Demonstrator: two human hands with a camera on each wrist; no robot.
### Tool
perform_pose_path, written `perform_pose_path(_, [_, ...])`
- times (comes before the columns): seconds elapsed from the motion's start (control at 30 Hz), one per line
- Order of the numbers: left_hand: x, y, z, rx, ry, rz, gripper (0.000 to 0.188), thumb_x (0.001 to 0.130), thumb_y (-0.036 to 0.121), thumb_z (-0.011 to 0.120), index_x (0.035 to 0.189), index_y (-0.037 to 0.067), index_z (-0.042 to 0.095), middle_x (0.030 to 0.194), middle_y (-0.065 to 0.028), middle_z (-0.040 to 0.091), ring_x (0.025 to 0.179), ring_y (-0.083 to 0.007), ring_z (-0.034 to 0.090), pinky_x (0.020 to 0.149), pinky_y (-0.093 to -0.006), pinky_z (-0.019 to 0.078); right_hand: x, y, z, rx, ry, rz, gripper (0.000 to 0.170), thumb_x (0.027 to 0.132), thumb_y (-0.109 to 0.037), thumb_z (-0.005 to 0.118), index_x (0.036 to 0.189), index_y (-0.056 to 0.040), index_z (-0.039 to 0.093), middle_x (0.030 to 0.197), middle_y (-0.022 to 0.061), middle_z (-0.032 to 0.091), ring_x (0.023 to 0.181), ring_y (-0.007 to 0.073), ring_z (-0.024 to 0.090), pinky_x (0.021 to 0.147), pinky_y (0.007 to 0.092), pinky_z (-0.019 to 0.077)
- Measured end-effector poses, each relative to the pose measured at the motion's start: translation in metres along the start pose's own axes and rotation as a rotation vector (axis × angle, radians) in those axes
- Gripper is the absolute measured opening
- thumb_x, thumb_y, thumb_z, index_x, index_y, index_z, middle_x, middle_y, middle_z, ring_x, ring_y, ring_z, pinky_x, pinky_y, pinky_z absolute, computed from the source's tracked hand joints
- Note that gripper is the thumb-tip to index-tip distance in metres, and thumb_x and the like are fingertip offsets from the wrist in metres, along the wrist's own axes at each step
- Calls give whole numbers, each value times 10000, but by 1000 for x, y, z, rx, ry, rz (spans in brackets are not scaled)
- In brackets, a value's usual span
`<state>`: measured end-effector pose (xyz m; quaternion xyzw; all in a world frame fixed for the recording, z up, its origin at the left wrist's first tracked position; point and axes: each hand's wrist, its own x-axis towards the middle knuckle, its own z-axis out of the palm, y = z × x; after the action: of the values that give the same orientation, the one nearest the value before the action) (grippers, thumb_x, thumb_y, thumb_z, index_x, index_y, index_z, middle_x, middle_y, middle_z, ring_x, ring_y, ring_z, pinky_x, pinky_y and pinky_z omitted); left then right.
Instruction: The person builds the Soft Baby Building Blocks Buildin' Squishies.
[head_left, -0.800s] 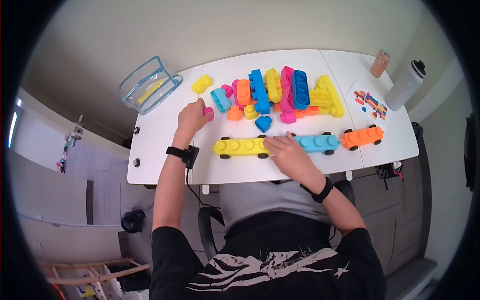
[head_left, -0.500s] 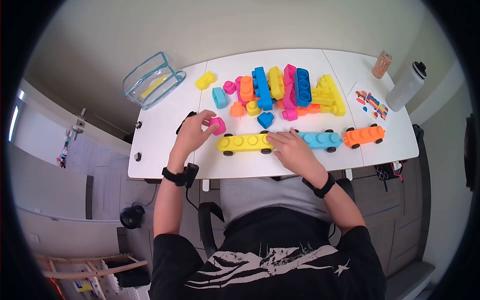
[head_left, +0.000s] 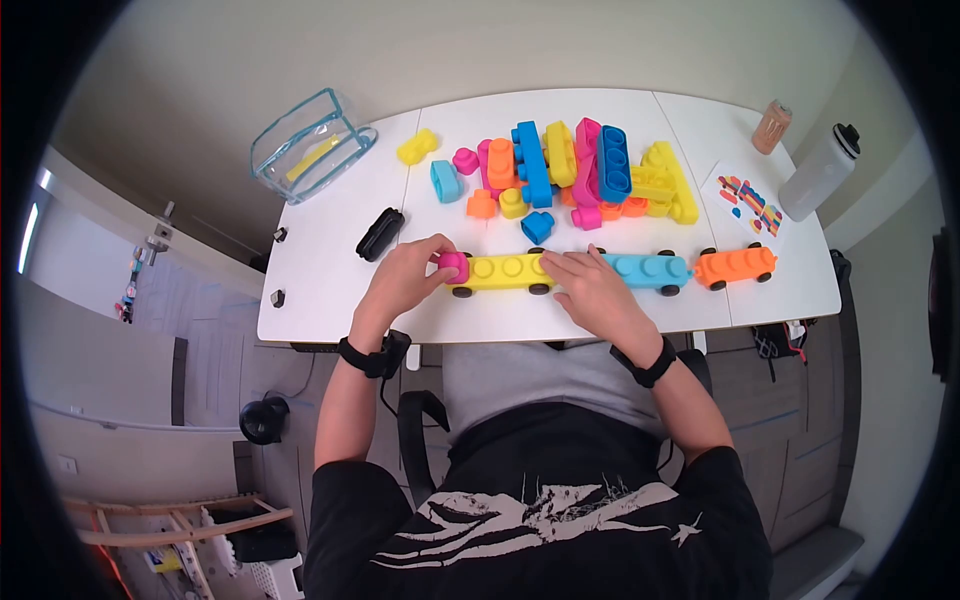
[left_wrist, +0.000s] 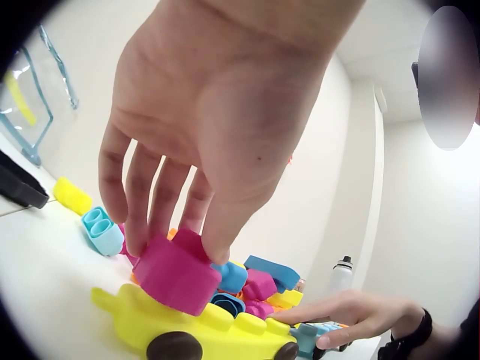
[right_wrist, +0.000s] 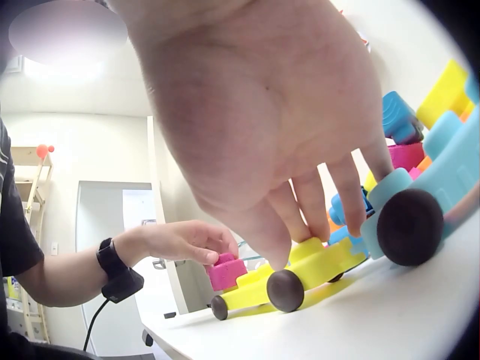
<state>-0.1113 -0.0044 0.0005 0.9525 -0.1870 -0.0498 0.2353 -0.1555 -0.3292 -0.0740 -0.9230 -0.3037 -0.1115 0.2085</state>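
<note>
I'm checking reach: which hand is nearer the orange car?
Right. The right hand touches the yellow car, with most of the blue car between it and the orange car. The left hand is farther, pinching the pink block at the yellow car's left end.

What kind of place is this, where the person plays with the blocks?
Perhaps a playroom or a home or office room set up for play: a white table bears colorful toy blocks, and there are an office chair and a wooden shelf.
</note>
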Motion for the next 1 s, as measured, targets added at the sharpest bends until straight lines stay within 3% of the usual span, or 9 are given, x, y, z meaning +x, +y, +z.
perform_pose_path(0.2, [3, -11, 8, -42, 0, 33, 273, 947, 143, 818, 1178, 49, 707, 1120, -104, 808, 1058, -272, 785, 854, -397, 627, -1, 1, 2, -10, 22, -8, 569, 886, -107, 801, 1423, -15, 640, 1503, 92, 636, 1363, 306, 602, 1224, 569, 424])
perform_pose_path(0.27, [4, -11, 10, -61, 15, 3, 242, 929, 140, 816, 1119, 42, 702, 1071, -144, 807, 1044, -337, 779, 888, -425, 597, -2, 2, 6, -14, 32, -3, 563, 885, -101, 793, 1421, -15, 640, 1504, 92, 636, 1360, 309, 602, 1220, 575, 426])
perform_pose_path(0.5, [8, -6, 10, 26, -3, 37, 262, 931, 157, 825, 1121, 40, 688, 1051, -170, 803, 1046, -361, 777, 882, -440, 594, -2, 6, 17, -16, 76, 1, 511, 880, -62, 723, 1384, -17, 650, 1468, 106, 657, 1298, 320, 640, 1200, 596, 445])
perform_pose_path(0.6, [6, -1, 10, 54, -1, 35, 262, 938, 166, 820, 1137, 66, 682, 1068, -170, 801, 1037, -375, 771, 869, -456, 587, -1, 4, 14, -43, 15, 25, 614, 878, -143, 818, 1448, -41, 615, 1522, 101, 635, 1351, 312, 614, 1229, 574, 417])
perform_pose_path(0.77, [5, 1, 12, 156, 23, 26, 287, 944, 192, 817, 1174, 99, 673, 1091, -170, 796, 1035, -389, 757, 845, -475, 578, -2, 5, 12, -21, -20, 25, 634, 885, -144, 812, 1476, -45, 603, 1542, 102, 619, 1381, 316, 595, 1239, 578, 405])
perform_pose_path(0.83, [4, 2, 10, 157, 29, 24, 289, 944, 193, 818, 1177, 102, 673, 1097, -167, 795, 1036, -391, 754, 844, -476, 578, -2, 6, 14, 4, 69, -11, 523, 862, -53, 734, 1379, -19, 660, 1466, 98, 655, 1295, 319, 634, 1205, 604, 437])
perform_pose_path(1.0, [6, 8, 4, 213, -22, 11, 315, 952, 242, 809, 1206, 105, 683, 1126, -154, 794, 1044, -391, 748, 864, -479, 578, -5, 6, 9, 6, 43, -11, 576, 872, -93, 779, 1425, -33, 628, 1485, 99, 645, 1342, 331, 606, 1225, 608, 412])
